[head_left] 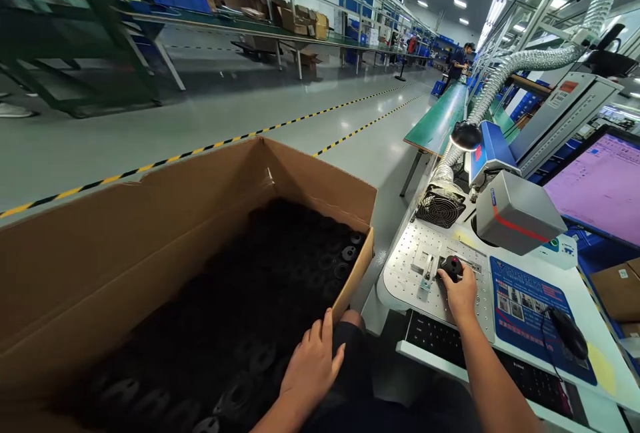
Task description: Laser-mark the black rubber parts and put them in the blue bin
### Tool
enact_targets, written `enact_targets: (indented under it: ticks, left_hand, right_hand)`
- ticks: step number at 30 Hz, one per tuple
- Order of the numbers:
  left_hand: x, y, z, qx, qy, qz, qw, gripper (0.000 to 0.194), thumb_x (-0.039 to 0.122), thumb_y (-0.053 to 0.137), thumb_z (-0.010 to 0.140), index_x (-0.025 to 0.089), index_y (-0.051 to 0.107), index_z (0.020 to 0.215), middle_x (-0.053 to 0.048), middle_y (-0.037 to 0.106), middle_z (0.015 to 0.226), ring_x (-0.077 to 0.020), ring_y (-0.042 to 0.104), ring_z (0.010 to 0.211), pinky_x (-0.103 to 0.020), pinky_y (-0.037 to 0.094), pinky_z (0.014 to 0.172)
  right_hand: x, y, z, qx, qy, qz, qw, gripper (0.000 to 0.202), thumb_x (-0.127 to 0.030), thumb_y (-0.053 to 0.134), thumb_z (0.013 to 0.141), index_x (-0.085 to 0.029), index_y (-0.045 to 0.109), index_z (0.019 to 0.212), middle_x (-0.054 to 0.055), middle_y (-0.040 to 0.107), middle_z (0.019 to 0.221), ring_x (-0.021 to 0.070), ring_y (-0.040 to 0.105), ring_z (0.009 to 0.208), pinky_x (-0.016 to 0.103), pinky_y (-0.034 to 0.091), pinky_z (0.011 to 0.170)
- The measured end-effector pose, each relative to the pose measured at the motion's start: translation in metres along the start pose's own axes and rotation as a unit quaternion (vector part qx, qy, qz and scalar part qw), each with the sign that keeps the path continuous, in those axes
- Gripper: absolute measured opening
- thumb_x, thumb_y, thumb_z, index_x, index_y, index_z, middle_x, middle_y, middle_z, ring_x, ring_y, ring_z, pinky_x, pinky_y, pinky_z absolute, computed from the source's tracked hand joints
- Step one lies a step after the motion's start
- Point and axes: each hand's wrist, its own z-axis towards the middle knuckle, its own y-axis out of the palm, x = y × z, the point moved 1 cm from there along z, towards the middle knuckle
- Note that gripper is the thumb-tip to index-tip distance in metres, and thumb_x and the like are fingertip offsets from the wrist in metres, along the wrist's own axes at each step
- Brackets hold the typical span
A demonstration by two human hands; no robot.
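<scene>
My right hand [463, 291] grips a round black part [453, 266] with a small red light spot on it, at a metal fixture [426, 267] on the perforated white plate [400, 279]. Over at the near edge of a large cardboard box [320, 183], my left hand [315, 359] rests with its thumb apart from the fingers and nothing visible in it. Many black round parts [349, 253] fill the box, most of them in deep shadow.
Above the plate hangs a grey machine head [517, 213], near a fan [441, 207] with a silver hose. A blue mat [540, 319], mouse [569, 333], keyboard [435, 338] and monitor [600, 183] are at the right. Far back, a person [457, 63] stands by a green table [440, 119].
</scene>
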Motion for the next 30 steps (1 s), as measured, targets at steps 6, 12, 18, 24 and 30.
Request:
enact_targets:
  ticks: [6, 12, 18, 24, 30]
  left_hand:
    - [-0.001, -0.003, 0.002, 0.009, 0.008, 0.005, 1.0, 0.062, 0.032, 0.039, 0.1, -0.003, 0.035, 0.151, -0.022, 0.06, 0.121, -0.032, 0.061, 0.103, -0.043, 0.054, 0.087]
    - [-0.002, 0.0, 0.005, 0.001, 0.001, -0.009, 1.0, 0.067, 0.038, 0.037, 0.099, -0.004, 0.034, 0.151, -0.023, 0.059, 0.124, -0.0337, 0.06, 0.105, -0.045, 0.054, 0.087]
    - [0.0, -0.005, 0.006, -0.005, 0.001, -0.024, 1.0, 0.069, 0.04, 0.036, 0.098, -0.004, 0.033, 0.152, -0.026, 0.059, 0.126, -0.0352, 0.059, 0.109, -0.046, 0.053, 0.09]
    - [0.005, -0.013, 0.005, -0.006, -0.004, -0.031, 1.0, 0.069, 0.04, 0.033, 0.097, -0.004, 0.035, 0.15, -0.025, 0.061, 0.123, -0.0349, 0.06, 0.106, -0.047, 0.053, 0.089]
    - [0.0, -0.01, 0.004, -0.01, -0.005, -0.052, 0.999, 0.074, 0.045, 0.029, 0.096, -0.004, 0.033, 0.151, -0.027, 0.06, 0.126, -0.0391, 0.062, 0.11, -0.052, 0.053, 0.09]
  right_hand:
    - [0.006, -0.003, -0.007, 0.0, 0.001, 0.001, 1.0, 0.073, -0.062, 0.068, 0.079, -0.011, 0.059, 0.129, 0.019, 0.063, 0.127, 0.0335, 0.055, 0.119, 0.045, 0.042, 0.104]
    - [0.017, -0.002, -0.02, 0.001, -0.028, -0.05, 0.998, 0.056, -0.06, 0.058, 0.088, -0.01, 0.069, 0.112, 0.02, 0.068, 0.116, 0.0351, 0.057, 0.113, 0.048, 0.039, 0.103]
    - [0.016, 0.0, -0.021, -0.003, -0.013, -0.073, 0.997, 0.049, -0.056, 0.057, 0.09, -0.013, 0.071, 0.107, 0.018, 0.07, 0.111, 0.0355, 0.056, 0.111, 0.047, 0.039, 0.098]
    - [0.009, -0.002, -0.021, -0.016, 0.001, -0.078, 0.997, 0.048, -0.053, 0.056, 0.089, -0.013, 0.07, 0.11, 0.02, 0.068, 0.117, 0.0382, 0.055, 0.115, 0.05, 0.039, 0.099]
    - [-0.008, -0.031, -0.037, 0.01, 0.027, 0.026, 0.999, 0.072, -0.062, 0.063, 0.084, -0.01, 0.06, 0.133, 0.023, 0.06, 0.136, 0.037, 0.057, 0.123, 0.054, 0.045, 0.104]
